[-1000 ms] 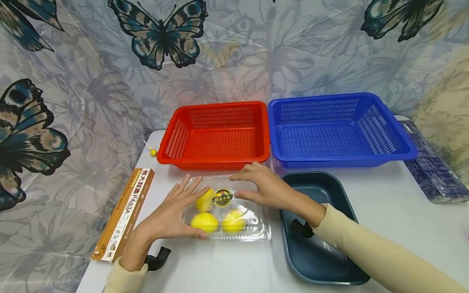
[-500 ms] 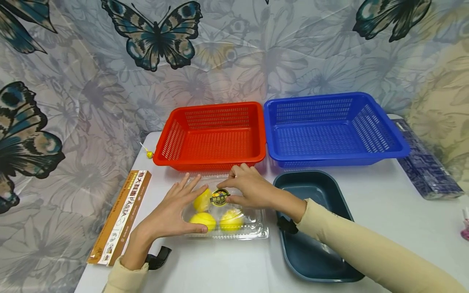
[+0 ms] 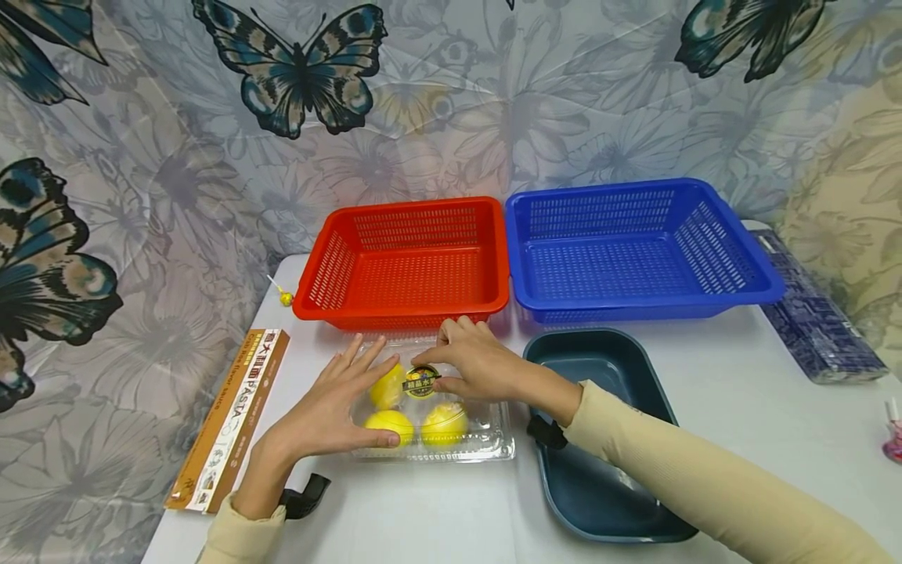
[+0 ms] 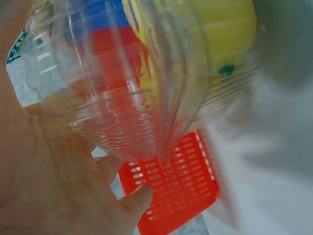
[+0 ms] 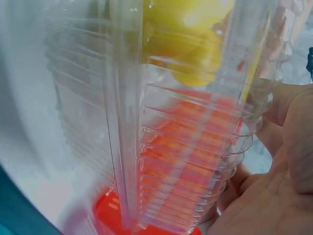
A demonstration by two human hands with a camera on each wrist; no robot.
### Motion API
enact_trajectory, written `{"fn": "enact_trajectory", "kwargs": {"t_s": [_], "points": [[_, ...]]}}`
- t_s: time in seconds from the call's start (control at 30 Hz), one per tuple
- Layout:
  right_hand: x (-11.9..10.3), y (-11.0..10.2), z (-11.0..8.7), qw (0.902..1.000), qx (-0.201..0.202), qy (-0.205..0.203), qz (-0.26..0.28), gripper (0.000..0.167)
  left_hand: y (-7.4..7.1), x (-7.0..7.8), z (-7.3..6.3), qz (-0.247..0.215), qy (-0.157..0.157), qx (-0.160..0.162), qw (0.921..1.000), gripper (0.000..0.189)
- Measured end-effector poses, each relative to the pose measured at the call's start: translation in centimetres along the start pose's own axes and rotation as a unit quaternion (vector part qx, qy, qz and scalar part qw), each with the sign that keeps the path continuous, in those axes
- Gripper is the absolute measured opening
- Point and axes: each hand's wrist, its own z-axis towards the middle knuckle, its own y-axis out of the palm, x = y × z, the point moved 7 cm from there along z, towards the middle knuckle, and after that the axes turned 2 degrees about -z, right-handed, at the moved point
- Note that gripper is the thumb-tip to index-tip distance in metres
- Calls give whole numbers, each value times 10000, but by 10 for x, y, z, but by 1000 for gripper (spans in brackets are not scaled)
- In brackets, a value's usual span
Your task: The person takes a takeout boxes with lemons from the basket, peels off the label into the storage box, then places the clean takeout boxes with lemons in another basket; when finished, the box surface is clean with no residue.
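A clear plastic clamshell box (image 3: 486, 446) lies closed on the table, with yellow, lemon-like round things (image 3: 444, 424) showing through it. A black and gold round sticker (image 3: 421, 381) is on its lid. My left hand (image 3: 330, 411) is spread over the box's left side, thumb near the front edge. From the right, my right hand (image 3: 479, 362) rests over the lid, its forefinger and thumb apart beside the sticker and the other fingers bent. Both wrist views show the box's ribbed sides close up; whether each fingertip presses the lid is hard to tell.
Behind the box stand a red basket (image 3: 423, 282) and a blue basket (image 3: 606, 266). A dark teal tray (image 3: 585, 509) lies under my right forearm. On the left are a pasta box (image 3: 225, 423) and a lollipop (image 3: 285, 298); a dark patterned box (image 3: 820, 313) lies at right.
My right hand has shifted left over the lid toward the sticker and its fingers have bent more. The left hand stays nearly still. The head view has swung slightly right.
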Motion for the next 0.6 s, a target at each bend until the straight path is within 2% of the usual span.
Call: {"fn": "enact_trajectory", "kwargs": {"t_s": [0.2,0.43,0.6], "points": [[1,-1,1,9998,-75,28,183,39,1,0,0,-67,20,-23,10000,105],[-1,1,4,9990,-405,23,209,41,1,-1,0,-75,42,-27,10000,107],[0,1,5,9983,-338,112,458,34,2,-2,0,-101,19,-20,9999,107]]}}
